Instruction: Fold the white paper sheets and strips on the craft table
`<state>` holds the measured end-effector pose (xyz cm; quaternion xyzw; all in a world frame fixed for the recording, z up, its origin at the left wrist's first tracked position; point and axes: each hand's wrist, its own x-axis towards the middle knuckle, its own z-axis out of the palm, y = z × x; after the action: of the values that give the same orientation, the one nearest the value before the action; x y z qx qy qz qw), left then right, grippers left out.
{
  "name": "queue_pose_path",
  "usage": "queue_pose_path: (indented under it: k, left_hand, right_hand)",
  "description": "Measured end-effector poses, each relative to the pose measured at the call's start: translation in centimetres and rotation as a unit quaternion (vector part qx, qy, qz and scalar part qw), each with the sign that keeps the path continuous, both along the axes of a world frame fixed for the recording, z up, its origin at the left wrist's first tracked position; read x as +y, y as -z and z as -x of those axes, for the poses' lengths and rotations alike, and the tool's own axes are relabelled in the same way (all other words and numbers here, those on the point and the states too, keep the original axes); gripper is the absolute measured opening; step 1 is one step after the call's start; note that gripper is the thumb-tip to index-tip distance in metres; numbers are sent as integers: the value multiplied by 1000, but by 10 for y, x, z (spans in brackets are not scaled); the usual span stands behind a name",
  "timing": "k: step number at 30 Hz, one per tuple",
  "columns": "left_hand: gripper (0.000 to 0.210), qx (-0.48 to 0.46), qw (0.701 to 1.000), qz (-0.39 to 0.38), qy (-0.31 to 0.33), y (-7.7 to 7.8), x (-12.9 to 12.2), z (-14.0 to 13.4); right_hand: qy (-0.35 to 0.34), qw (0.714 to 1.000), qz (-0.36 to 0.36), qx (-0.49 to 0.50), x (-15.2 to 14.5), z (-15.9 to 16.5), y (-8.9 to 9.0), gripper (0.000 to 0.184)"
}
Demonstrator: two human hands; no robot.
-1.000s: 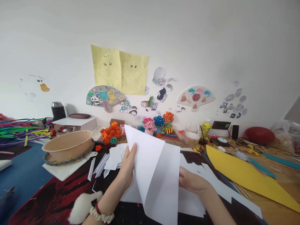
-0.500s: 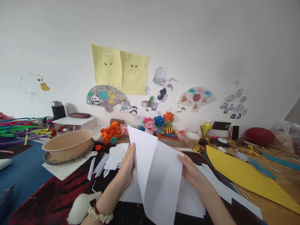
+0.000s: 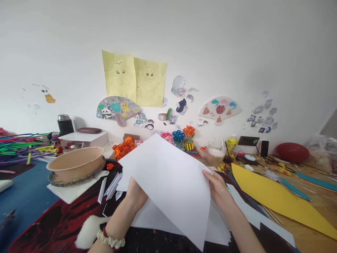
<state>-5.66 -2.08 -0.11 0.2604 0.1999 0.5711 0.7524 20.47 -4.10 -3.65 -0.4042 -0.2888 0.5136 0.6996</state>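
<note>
A white sheet of paper (image 3: 171,175) is held up at a tilt in front of me, one corner pointing toward the wall. My right hand (image 3: 219,186) pinches its right corner, thumb on the near side. My left hand (image 3: 137,195) is at the left edge, partly behind the sheet; its fingers are hidden, so I cannot tell their grip. Beneath lie more white sheets (image 3: 152,218) on a dark red and black mat (image 3: 52,225). Folded white paper strips (image 3: 113,184) rest left of the sheet.
At left stands a beige basin (image 3: 76,160), with a white fluffy piece (image 3: 88,232) nearer me. A large yellow sheet (image 3: 276,200) and a cut white paper piece (image 3: 252,211) lie to the right. Behind are orange fuzzy flowers (image 3: 123,149), a striped flower pot (image 3: 189,144) and a yellow bottle (image 3: 232,144).
The paper has gone from curled and upright to flatter and spread out, its upper part swinging left over the small paper pieces. My left hand has moved lower; my right hand has shifted slightly right.
</note>
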Motion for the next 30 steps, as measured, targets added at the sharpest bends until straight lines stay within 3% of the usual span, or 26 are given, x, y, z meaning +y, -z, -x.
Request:
queue_pose_path:
  k: [3, 6, 10, 15, 18, 21, 26, 30]
  left_hand:
    - [32, -19, 1000, -17, 1, -13, -1, -7]
    - [51, -20, 1000, -23, -1, -20, -5, -7]
    - [44, 50, 997, -6, -51, -17, -3, -5]
    - [40, 176, 974, 26, -139, -8, 6, -4]
    - [35, 209, 969, 47, -121, -6, 7, -2]
    - [28, 268, 957, 66, -89, -6, 5, -1]
    - [25, 401, 915, 36, -24, -2, 1, -6]
    - [27, 541, 832, -108, -59, 3, 4, -10]
  right_hand:
    - [43, 999, -12, 17, 2, -1, 2, 48]
    - [45, 999, -17, 22, 4, -4, 5, 49]
    - [28, 999, -27, 15, 4, -5, 6, 54]
    - [-55, 996, -56, 36, -2, -8, -2, 58]
    - [-107, 992, -68, 19, -6, -9, -8, 76]
    - [-162, 985, -64, -25, -9, -4, -12, 80]
    - [-203, 978, -10, -49, -10, 10, -3, 67]
    - [-208, 974, 21, -83, -11, 14, 5, 53]
